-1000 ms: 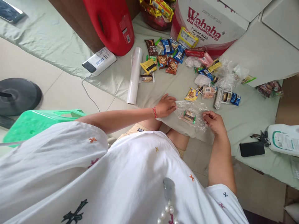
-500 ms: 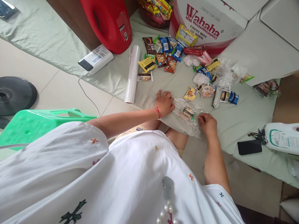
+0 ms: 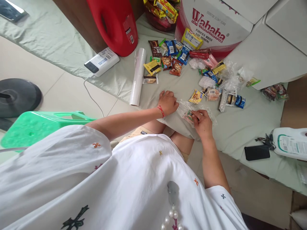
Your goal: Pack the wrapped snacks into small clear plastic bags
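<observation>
A thin, crumpled piece of clear plastic film (image 3: 211, 115) lies at the near edge of the cloth-covered table; whether it is a bag or a sheet I cannot tell. My left hand (image 3: 168, 103), with a red string on its wrist, is closed on the film's left edge. Over the film's middle, my right hand (image 3: 203, 124) has thumb and fingers pinched on a small green-edged snack packet (image 3: 189, 115), mostly covered by the fingers. A pinkish packet shows beside it, also partly hidden. Just beyond the film lies a yellow cookie packet (image 3: 196, 96).
A white plastic roll (image 3: 138, 76) lies left of several snack packets (image 3: 176, 66). Behind stand a red jug (image 3: 117, 25) and a Wahaha carton (image 3: 213, 27). More packets and clear wrappers (image 3: 230, 76) lie right. A black phone (image 3: 257, 152) and white bottle (image 3: 291, 142) are far right.
My right hand has moved left from the film's right edge onto the green-edged packet and now covers much of it. My left hand stays at the film's left edge.
</observation>
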Tool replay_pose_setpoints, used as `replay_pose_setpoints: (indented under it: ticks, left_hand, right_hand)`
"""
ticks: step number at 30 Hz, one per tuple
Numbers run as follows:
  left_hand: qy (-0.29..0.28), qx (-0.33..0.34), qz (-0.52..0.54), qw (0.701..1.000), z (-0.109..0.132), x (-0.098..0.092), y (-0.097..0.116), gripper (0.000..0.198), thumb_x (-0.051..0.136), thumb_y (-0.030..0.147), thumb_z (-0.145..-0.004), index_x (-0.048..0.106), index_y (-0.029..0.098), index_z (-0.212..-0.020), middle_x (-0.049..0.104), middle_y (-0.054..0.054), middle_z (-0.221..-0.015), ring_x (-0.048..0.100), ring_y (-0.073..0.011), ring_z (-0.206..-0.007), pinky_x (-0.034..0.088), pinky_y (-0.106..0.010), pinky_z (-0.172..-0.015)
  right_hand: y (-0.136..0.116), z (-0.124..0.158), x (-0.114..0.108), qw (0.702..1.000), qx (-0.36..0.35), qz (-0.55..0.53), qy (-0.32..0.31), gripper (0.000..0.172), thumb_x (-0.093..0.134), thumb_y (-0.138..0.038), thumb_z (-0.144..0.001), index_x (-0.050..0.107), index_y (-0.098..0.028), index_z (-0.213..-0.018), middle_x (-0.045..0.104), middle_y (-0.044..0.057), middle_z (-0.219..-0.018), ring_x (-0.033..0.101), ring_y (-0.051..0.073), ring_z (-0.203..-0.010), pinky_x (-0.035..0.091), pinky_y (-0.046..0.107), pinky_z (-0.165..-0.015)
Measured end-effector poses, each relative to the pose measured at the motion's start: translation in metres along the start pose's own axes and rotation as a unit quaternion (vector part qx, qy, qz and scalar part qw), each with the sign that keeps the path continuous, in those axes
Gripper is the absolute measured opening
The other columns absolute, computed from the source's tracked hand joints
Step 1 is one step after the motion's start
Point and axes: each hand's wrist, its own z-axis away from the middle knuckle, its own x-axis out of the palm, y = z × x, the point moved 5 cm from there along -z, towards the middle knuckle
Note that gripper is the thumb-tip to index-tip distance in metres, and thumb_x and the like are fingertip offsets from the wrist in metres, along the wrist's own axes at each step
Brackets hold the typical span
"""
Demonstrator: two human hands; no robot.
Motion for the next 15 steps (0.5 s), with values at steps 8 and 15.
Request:
replay_pose_setpoints:
  ticks: [8,15]
  left_hand:
    - [-0.010,0.034,0.041,0.999,-0.044,-0.026,0.032,0.032,0.048,0.029,-0.093,0.077,0.016,-0.098,0.072,-0.014,-0.107,0.062,-0.0330,-0.108,0.048,-0.049,-0.096]
    - [-0.165,0.054,-0.058,0.983,-0.083,0.029,0.092,0.058,0.067,0.062,-0.078,0.079,0.013,-0.106,0.076,-0.019,-0.106,0.068,-0.0385,-0.105,0.052,-0.047,-0.090]
  right_hand:
    - [0.008,0.012,0.008,1.000,0.004,0.005,0.023,0.037,0.050,-0.039,-0.103,0.078,-0.026,-0.124,0.067,0.010,-0.124,0.067,0.024,-0.104,0.054,0.036,-0.088]
    - [0.005,0.010,0.010,0.999,0.012,0.030,0.016,0.039,0.046,-0.040,-0.104,0.078,-0.027,-0.123,0.068,0.010,-0.124,0.067,0.024,-0.099,0.054,0.034,-0.079]
